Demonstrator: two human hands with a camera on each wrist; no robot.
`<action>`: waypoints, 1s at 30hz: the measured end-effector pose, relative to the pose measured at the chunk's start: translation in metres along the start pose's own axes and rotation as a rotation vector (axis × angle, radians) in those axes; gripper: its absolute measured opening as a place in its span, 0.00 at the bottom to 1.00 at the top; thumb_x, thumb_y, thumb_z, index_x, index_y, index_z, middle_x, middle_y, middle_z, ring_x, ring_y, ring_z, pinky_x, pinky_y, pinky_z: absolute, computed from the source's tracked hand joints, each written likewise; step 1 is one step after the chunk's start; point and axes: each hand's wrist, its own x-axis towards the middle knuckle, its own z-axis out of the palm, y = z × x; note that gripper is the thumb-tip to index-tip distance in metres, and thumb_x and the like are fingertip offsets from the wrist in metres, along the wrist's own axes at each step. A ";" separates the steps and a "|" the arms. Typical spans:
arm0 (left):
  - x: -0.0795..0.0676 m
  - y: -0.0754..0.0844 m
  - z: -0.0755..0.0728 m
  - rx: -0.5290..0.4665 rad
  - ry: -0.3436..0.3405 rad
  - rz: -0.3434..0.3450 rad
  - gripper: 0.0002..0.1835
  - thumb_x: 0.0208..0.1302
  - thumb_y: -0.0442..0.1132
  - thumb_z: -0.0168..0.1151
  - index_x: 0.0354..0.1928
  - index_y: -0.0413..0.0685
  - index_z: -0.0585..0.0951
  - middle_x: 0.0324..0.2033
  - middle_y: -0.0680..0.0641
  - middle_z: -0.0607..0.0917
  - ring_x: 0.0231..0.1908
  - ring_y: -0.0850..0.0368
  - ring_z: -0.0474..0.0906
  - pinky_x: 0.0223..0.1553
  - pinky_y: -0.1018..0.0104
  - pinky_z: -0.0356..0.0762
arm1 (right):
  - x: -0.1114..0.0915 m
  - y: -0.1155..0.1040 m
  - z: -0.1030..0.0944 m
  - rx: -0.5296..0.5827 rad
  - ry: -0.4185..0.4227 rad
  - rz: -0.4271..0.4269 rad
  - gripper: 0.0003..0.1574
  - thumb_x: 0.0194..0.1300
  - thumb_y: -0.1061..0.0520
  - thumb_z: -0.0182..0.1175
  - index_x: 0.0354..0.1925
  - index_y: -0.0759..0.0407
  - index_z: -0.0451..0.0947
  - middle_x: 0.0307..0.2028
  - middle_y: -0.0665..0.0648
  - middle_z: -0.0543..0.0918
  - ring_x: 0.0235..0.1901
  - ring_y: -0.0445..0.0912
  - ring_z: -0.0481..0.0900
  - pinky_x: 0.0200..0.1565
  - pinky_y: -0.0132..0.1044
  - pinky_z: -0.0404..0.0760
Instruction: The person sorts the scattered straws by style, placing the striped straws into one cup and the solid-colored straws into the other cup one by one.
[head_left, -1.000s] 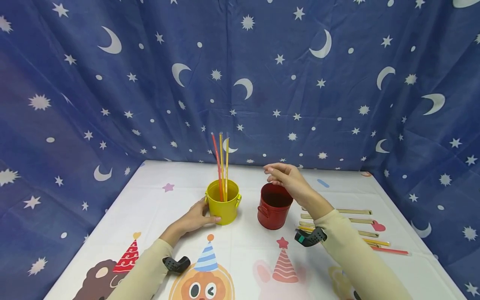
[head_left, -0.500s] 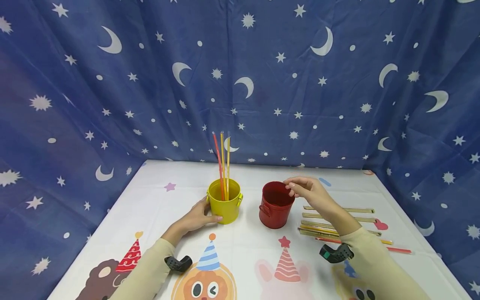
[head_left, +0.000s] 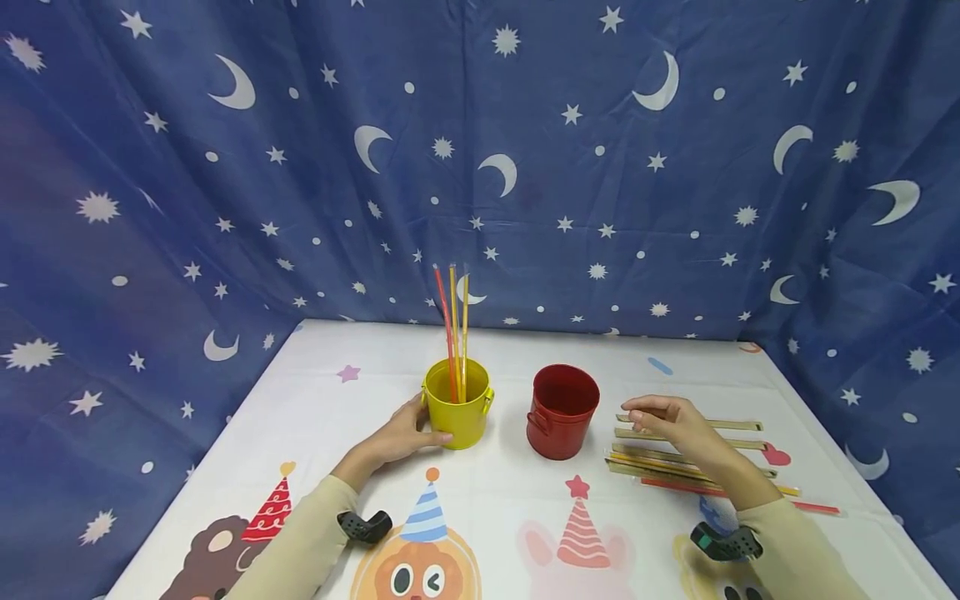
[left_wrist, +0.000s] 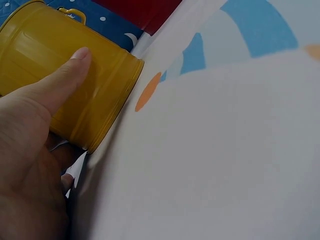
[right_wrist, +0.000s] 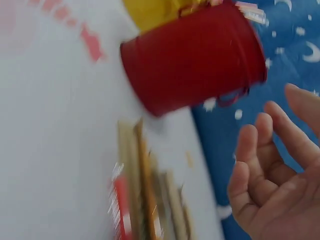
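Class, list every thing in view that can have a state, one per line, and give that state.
Yellow bucket: upright, holding sticks
Red bucket: upright, no sticks standing in it
Standing sticks: upright inside the yellow bucket, one red, two yellow-orange
Loose sticks: lying flat, some bunched together
Left hand: gripping the yellow bucket's side
Right hand: holding nothing, fingers loosely curled
Tablecloth: spread flat
Curtain: hanging in folds

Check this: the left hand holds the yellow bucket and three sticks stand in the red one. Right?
Not quite: the three sticks stand in the yellow bucket, not the red one; the head view shows it. The left hand does hold that bucket.
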 end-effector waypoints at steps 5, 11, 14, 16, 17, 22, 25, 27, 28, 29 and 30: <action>0.000 0.001 0.001 0.007 0.004 -0.005 0.57 0.58 0.53 0.74 0.81 0.48 0.49 0.80 0.40 0.54 0.80 0.41 0.50 0.80 0.44 0.49 | -0.012 0.019 -0.011 -0.096 -0.013 0.062 0.27 0.75 0.50 0.57 0.61 0.70 0.77 0.56 0.62 0.85 0.48 0.37 0.84 0.51 0.30 0.84; 0.000 0.001 0.001 0.009 0.006 -0.007 0.57 0.58 0.52 0.74 0.81 0.47 0.49 0.80 0.40 0.55 0.79 0.41 0.51 0.80 0.44 0.50 | -0.024 0.040 -0.022 -0.161 -0.014 0.010 0.21 0.73 0.54 0.60 0.53 0.70 0.82 0.49 0.61 0.87 0.43 0.30 0.81 0.44 0.25 0.82; 0.000 0.001 0.001 0.006 0.002 -0.008 0.57 0.58 0.52 0.74 0.81 0.48 0.49 0.80 0.40 0.54 0.79 0.41 0.51 0.80 0.45 0.50 | -0.030 0.049 -0.028 -0.195 -0.030 -0.061 0.17 0.72 0.58 0.61 0.51 0.70 0.83 0.45 0.56 0.88 0.41 0.30 0.80 0.42 0.25 0.81; 0.000 0.001 0.002 0.004 0.000 -0.008 0.57 0.58 0.52 0.74 0.81 0.48 0.49 0.80 0.40 0.54 0.79 0.41 0.51 0.80 0.45 0.50 | -0.033 0.054 -0.032 -0.223 -0.033 -0.085 0.14 0.71 0.59 0.62 0.48 0.68 0.85 0.42 0.52 0.89 0.39 0.29 0.79 0.40 0.24 0.80; 0.001 0.001 0.002 0.004 -0.001 -0.006 0.57 0.58 0.52 0.74 0.81 0.48 0.49 0.80 0.40 0.54 0.79 0.41 0.51 0.80 0.44 0.50 | -0.034 0.055 -0.033 -0.241 -0.040 -0.101 0.13 0.71 0.59 0.62 0.47 0.68 0.85 0.41 0.52 0.88 0.38 0.29 0.78 0.39 0.23 0.79; 0.002 -0.001 0.001 0.007 0.001 0.004 0.57 0.58 0.52 0.74 0.81 0.47 0.49 0.80 0.40 0.55 0.79 0.40 0.52 0.80 0.43 0.50 | -0.040 0.062 -0.038 -0.265 -0.045 -0.137 0.10 0.69 0.62 0.62 0.43 0.69 0.86 0.31 0.48 0.83 0.30 0.30 0.72 0.29 0.27 0.73; 0.002 -0.001 0.001 0.010 0.001 0.005 0.57 0.58 0.53 0.74 0.81 0.46 0.49 0.80 0.40 0.55 0.79 0.41 0.52 0.80 0.44 0.50 | -0.042 0.066 -0.039 -0.279 -0.038 -0.121 0.10 0.68 0.63 0.63 0.43 0.69 0.86 0.28 0.44 0.79 0.28 0.30 0.70 0.26 0.29 0.71; 0.002 -0.001 0.001 0.013 -0.001 0.007 0.57 0.58 0.53 0.74 0.81 0.46 0.49 0.80 0.40 0.55 0.79 0.41 0.51 0.80 0.45 0.49 | -0.042 0.069 -0.040 -0.283 -0.035 -0.108 0.10 0.68 0.62 0.64 0.43 0.69 0.86 0.27 0.43 0.77 0.27 0.31 0.70 0.25 0.29 0.70; 0.002 -0.001 0.001 0.013 -0.002 0.006 0.57 0.59 0.53 0.74 0.81 0.47 0.49 0.80 0.40 0.55 0.80 0.42 0.51 0.80 0.45 0.49 | -0.042 0.070 -0.040 -0.287 -0.037 -0.107 0.10 0.68 0.62 0.64 0.43 0.69 0.86 0.27 0.42 0.77 0.27 0.31 0.69 0.25 0.29 0.70; 0.002 0.000 0.001 0.015 -0.002 0.007 0.57 0.59 0.53 0.74 0.81 0.47 0.49 0.80 0.40 0.55 0.80 0.42 0.51 0.80 0.45 0.49 | -0.042 0.071 -0.041 -0.287 -0.037 -0.107 0.10 0.68 0.62 0.64 0.43 0.69 0.86 0.27 0.43 0.77 0.27 0.31 0.69 0.25 0.29 0.70; 0.002 0.000 0.000 0.015 -0.002 0.008 0.57 0.59 0.53 0.74 0.81 0.47 0.50 0.80 0.40 0.55 0.79 0.42 0.51 0.80 0.45 0.49 | -0.042 0.071 -0.041 -0.288 -0.036 -0.110 0.10 0.68 0.63 0.64 0.43 0.69 0.86 0.27 0.43 0.77 0.26 0.31 0.69 0.25 0.29 0.70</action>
